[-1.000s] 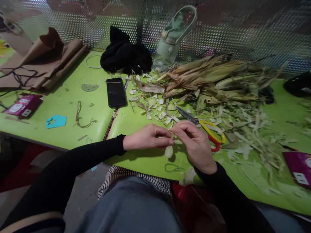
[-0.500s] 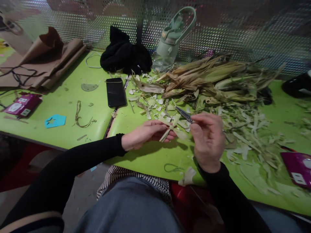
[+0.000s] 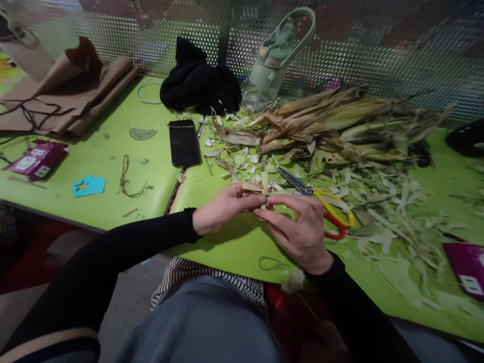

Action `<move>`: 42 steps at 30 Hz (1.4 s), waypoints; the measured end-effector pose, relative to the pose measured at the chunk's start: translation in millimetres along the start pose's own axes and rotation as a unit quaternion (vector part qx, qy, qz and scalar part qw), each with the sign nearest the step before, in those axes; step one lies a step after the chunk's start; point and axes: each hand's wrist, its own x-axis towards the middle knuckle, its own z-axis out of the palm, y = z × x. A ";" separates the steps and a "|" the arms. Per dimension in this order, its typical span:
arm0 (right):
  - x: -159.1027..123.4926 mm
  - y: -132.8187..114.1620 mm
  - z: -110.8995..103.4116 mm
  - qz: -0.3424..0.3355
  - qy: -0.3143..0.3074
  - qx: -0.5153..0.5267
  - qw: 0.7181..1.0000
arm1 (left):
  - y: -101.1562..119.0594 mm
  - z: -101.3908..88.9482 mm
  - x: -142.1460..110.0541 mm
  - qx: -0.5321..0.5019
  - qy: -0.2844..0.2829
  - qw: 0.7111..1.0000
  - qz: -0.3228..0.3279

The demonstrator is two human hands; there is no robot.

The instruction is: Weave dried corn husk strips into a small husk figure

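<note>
Between my two hands is a small piece of folded corn husk (image 3: 265, 181), pale green with strips sticking out. My left hand (image 3: 229, 205) pinches it from the left, thumb on top. My right hand (image 3: 298, 224) meets it from the right, thumb and forefinger closed on its near side; the fingers hide part of the piece. Scissors (image 3: 297, 182) with one yellow and one red handle lie on the table just beyond my right hand, blades pointing away to the left.
A heap of corn husks (image 3: 321, 123) lies at the back right, with husk scraps (image 3: 401, 222) spread around it. A phone (image 3: 184, 142), a black cloth bundle (image 3: 200, 80), a green bottle (image 3: 266, 68), brown paper (image 3: 75, 91) and a blue paper tag (image 3: 88, 186) are also on the green table.
My right hand has let go of the scissors, which now lie on the table. It has moved left and taken hold of the corn husk piece alongside my left hand.
</note>
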 end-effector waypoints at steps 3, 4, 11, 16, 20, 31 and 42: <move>2.8 -1.0 0.2 0.060 0.004 0.036 0.998 | -1.8 -3.5 2.6 0.045 -0.004 0.999 0.025; 3.5 -1.1 0.7 0.085 0.007 0.053 0.995 | -1.9 -4.5 3.2 0.064 -0.012 0.997 0.031; 5.6 -4.2 1.8 0.318 -0.001 0.253 0.914 | 4.6 -7.1 -0.6 0.134 -0.079 0.987 0.044; 8.5 -9.2 1.4 0.435 -0.022 0.355 0.827 | 4.9 -4.7 -3.0 0.153 -0.064 0.986 0.032; 8.3 -10.4 5.2 0.450 -0.007 0.389 0.804 | 1.2 -3.2 -1.3 0.168 -0.026 0.984 0.056; -0.4 -7.6 2.2 0.014 0.019 -0.081 0.996 | 7.0 -5.9 0.4 0.085 -0.040 0.995 0.036; 2.7 -4.5 2.2 -0.009 0.014 -0.016 1.000 | 7.5 -6.9 -1.2 0.283 -0.054 0.954 0.080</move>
